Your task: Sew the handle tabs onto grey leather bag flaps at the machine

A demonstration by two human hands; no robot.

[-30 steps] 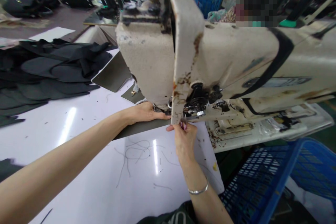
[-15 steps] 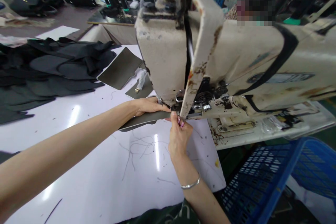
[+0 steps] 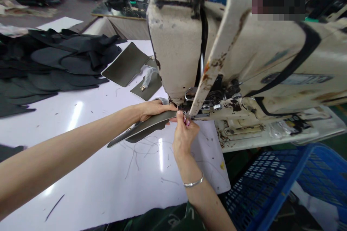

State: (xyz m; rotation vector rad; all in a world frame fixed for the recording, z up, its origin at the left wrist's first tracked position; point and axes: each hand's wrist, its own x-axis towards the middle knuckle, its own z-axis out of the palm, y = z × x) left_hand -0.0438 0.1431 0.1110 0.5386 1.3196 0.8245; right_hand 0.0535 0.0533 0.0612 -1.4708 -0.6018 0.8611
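Observation:
A dark grey flat panel with a pale edge reaches under the head of a worn cream sewing machine. My left hand grips this panel from its far side, thumb and fingers close to the needle area. Its near part is lifted off the table, and a second dark layer shows below. My right hand, closed with the thumb on top, pinches the panel's end right by the presser foot. Something small and pink shows among its fingers; its kind is unclear. The needle itself is hidden.
Two more grey panels, one large and one small with a gold clasp, lie beyond my left hand. Stacked black pieces cover the table's left. Loose threads lie on the white tabletop. A blue plastic basket stands at right.
The panel's near end has tilted up and swung toward me, so its lower layer shows more. Both hands remain by the needle area. The whole view has shifted slightly.

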